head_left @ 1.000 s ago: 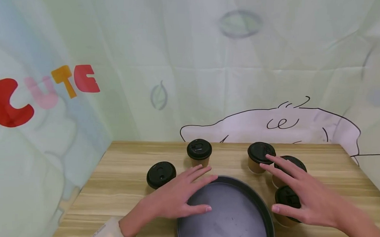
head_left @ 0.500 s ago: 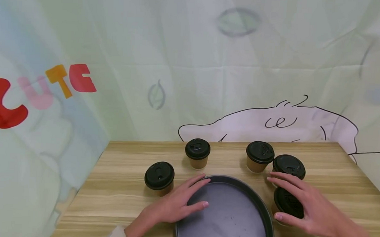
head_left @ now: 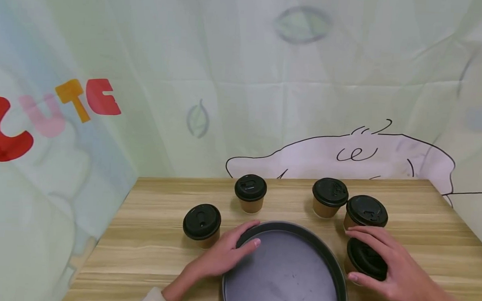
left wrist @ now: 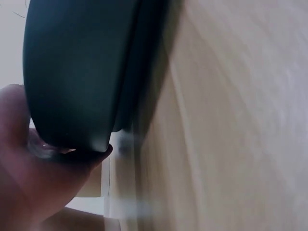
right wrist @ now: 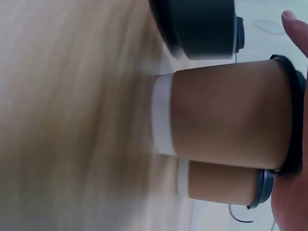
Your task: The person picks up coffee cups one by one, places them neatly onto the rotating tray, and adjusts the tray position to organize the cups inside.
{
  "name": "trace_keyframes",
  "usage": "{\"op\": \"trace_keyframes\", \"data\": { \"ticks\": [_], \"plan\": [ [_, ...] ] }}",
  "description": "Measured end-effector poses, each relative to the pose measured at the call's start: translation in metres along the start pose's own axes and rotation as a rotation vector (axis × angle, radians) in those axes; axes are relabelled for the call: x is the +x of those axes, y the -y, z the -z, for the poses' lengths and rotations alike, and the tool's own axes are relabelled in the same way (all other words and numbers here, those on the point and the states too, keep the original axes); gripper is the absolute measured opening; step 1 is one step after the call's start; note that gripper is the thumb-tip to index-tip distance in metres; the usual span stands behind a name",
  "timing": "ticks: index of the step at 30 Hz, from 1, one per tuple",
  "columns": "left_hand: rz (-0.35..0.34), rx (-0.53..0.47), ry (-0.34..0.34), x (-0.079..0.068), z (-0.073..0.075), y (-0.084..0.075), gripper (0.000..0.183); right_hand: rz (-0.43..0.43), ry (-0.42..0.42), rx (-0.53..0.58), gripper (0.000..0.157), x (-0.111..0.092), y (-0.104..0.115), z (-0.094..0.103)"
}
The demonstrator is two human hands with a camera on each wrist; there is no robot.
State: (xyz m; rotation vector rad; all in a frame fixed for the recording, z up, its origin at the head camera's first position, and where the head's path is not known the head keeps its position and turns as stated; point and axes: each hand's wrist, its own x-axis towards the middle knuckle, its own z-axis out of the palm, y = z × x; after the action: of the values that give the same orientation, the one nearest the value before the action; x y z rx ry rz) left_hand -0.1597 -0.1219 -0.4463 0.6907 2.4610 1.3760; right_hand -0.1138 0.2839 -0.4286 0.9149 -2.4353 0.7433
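Observation:
A round dark cake pan (head_left: 284, 278) lies at the front middle of the table. My left hand (head_left: 224, 253) grips its left rim, thumb over the inside and fingers along the outer wall. In the left wrist view, that hand (left wrist: 38, 178) wraps the wall of the pan (left wrist: 77, 72). My right hand (head_left: 397, 269) is over the nearest lidded paper coffee cup (head_left: 365, 259), fingers on the far side. The right wrist view shows this brown cup (right wrist: 231, 115) upright, its black lid close against the hand, while the thumb (right wrist: 293, 26) stands straight and apart.
Behind the nearest cup stand a second cup (head_left: 366, 212) and a third cup (head_left: 329, 197). Left of these are a cup (head_left: 250, 193) near the back edge and another cup (head_left: 202, 225) beside my left hand. A printed curtain (head_left: 167, 75) hangs behind the wooden table (head_left: 148, 236).
My left hand has come down onto the pan's rim and taken hold of it. My right hand has lowered toward the nearest cup. The pan and cups stay in place.

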Motion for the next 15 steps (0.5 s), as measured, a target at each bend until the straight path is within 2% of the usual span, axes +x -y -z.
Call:
{"op": "trace_keyframes", "data": {
  "ticks": [9, 15],
  "plan": [
    [0.047, -0.17, -0.086, 0.001, -0.008, 0.001, 0.044, -0.024, -0.064, 0.09, 0.098, -0.013, -0.006, -0.013],
    [0.078, -0.293, -0.091, 0.002, -0.009, 0.004, 0.043, -0.015, -0.124, 0.148, 0.097, -0.017, -0.011, -0.02]
  ]
}}
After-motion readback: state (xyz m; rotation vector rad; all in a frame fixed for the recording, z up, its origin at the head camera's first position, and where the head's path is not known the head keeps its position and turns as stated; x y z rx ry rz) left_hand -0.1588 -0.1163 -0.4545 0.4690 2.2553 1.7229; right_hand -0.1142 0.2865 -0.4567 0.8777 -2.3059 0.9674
